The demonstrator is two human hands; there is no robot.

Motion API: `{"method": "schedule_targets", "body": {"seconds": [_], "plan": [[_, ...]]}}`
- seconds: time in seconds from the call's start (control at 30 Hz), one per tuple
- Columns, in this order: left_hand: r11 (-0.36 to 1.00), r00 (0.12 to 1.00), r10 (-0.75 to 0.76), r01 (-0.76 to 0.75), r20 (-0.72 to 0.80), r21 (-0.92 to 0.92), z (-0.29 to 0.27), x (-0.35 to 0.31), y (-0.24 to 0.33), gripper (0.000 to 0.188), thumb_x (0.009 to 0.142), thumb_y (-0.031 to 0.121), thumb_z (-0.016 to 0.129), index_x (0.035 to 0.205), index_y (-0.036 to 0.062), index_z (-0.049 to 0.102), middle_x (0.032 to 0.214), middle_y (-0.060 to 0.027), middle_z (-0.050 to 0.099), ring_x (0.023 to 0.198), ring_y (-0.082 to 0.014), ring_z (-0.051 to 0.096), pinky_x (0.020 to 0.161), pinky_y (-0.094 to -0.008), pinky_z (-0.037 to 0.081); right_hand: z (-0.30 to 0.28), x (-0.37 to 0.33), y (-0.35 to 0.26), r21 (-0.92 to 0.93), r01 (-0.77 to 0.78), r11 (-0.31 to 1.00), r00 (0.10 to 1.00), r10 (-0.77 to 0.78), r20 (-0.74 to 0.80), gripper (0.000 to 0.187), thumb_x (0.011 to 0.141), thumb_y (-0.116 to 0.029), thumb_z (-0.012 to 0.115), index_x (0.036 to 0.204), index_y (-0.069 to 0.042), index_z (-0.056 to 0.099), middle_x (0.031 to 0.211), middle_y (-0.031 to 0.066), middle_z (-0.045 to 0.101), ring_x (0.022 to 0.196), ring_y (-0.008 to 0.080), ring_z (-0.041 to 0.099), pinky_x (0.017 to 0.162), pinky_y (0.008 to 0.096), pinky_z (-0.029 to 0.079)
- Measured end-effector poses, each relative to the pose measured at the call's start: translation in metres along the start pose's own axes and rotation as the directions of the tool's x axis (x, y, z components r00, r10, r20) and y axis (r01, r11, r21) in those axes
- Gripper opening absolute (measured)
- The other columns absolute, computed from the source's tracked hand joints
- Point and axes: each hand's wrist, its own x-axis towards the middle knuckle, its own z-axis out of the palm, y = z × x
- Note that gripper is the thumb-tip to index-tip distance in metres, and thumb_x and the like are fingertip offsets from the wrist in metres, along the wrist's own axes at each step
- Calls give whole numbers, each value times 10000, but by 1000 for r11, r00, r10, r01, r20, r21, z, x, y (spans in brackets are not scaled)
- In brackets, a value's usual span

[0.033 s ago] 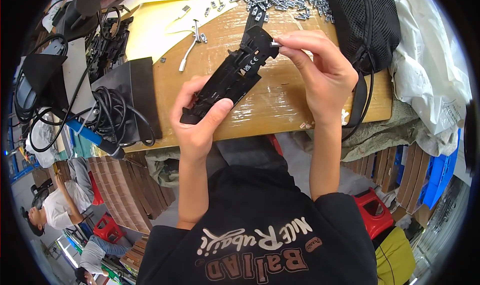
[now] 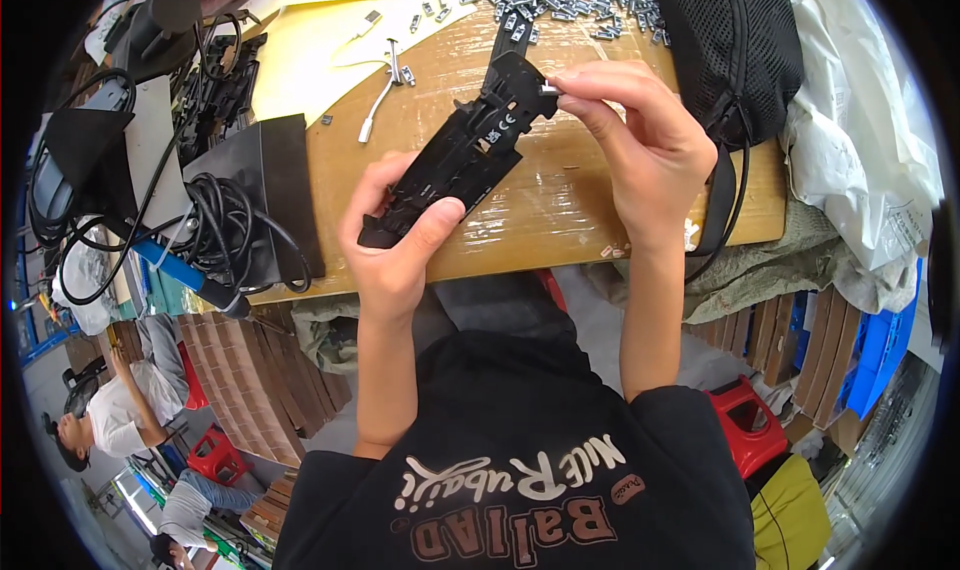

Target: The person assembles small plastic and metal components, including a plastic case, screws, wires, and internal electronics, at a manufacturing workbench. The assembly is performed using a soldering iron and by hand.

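Note:
A long black plastic housing (image 2: pixel 455 165) with moulded ribs and slots is held slanting over the table. My left hand (image 2: pixel 395 260) is closed round its lower end, the thumb lying across the face. At the upper end my right hand (image 2: pixel 650 135) pinches a small silvery metal piece (image 2: pixel 549 88) between thumb and forefinger, against the housing's edge. How far the piece sits inside the housing is hidden by the fingertips. Beyond the housing's top end lies a heap of small silvery metal parts (image 2: pixel 590 5).
A short white cable (image 2: pixel 375 110) and a few loose metal parts lie by yellow paper (image 2: pixel 300 55). Coiled black cable (image 2: pixel 225 225) and a blue-handled tool (image 2: pixel 180 265) are at left. A black mesh bag (image 2: pixel 730 50) and white plastic sheeting (image 2: pixel 855 140) stand right of the brown tabletop (image 2: pixel 545 210).

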Motion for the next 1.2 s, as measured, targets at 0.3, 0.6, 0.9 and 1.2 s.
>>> {"method": "schedule_targets", "body": {"seconds": [0.3, 0.6, 0.9, 1.2], "plan": [[994, 997, -52, 56, 50, -92, -2, -1, -2, 235, 700, 8, 630, 911, -44, 542, 803, -62, 511, 694, -105, 466, 629, -215, 359, -3, 0, -2, -52, 2, 999, 1000, -2, 1, 138, 656, 70, 644, 770, -8, 638, 737, 55, 629, 705, 144, 590, 641, 232, 457], [997, 998, -52, 53, 18, -63, -3, 1, -3, 234, 679, 15, 635, 891, -44, 557, 779, -56, 516, 678, -99, 449, 620, -213, 334, -3, 0, -1, 11, 3, 1000, 1000, -3, 22, 130, 665, 80, 630, 769, 1, 630, 786, 76, 615, 746, 161, 585, 661, 250, 466], [1000, 999, -25, 25, 30, -7, -3, 0, -3, 229, 671, 5, 645, 886, -39, 577, 772, -59, 535, 677, -100, 454, 618, -213, 335, -6, 0, -4, 65, -38, 997, 998, 35, 52, 145, 663, 96, 612, 769, -2, 628, 790, 78, 610, 773, 164, 579, 677, 251, 461], [996, 994, 58, -64, 92, 62, -4, 1, -5, 244, 663, -34, 653, 900, -32, 594, 765, -69, 545, 675, -107, 471, 610, -215, 357, -5, 0, -3, 62, -86, 994, 994, 81, 74, 143, 682, 83, 609, 801, 3, 614, 782, 66, 606, 765, 147, 580, 694, 244, 459]]}}
